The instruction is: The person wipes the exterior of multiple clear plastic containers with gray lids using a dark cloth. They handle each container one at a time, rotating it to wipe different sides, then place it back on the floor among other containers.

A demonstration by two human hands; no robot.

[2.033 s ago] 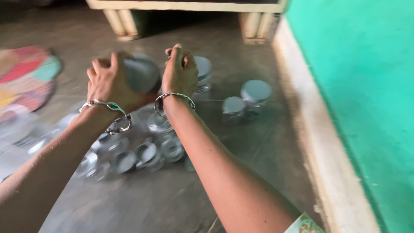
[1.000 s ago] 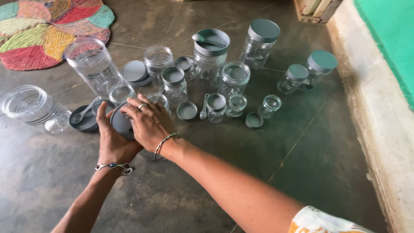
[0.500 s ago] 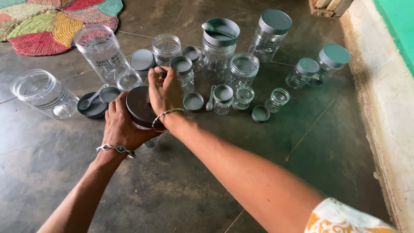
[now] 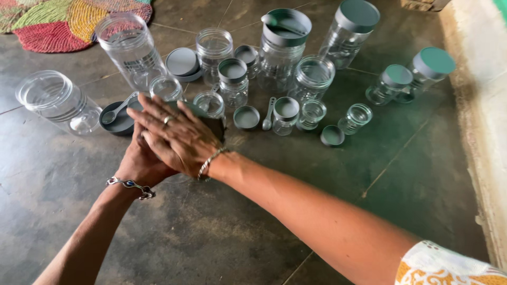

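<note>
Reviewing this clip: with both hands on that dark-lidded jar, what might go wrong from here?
The right hand lies flat over the dark lid while the left hand grips beneath it, so the lid may go on crooked. Open jars stand close ahead; the small open jar just beyond the fingers could be knocked over. The spoon resting in an upturned lid nearby may be flicked out.

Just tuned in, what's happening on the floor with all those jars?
A person crouches over clear plastic jars and grey lids spread on a dark floor. The right hand lies flat across the grey lid of a jar, and the left hand grips it from beneath; the jar itself is mostly hidden. Nearby, a tall open jar stands upright, another open jar lies tilted, and a spoon rests in a dark lid.
</note>
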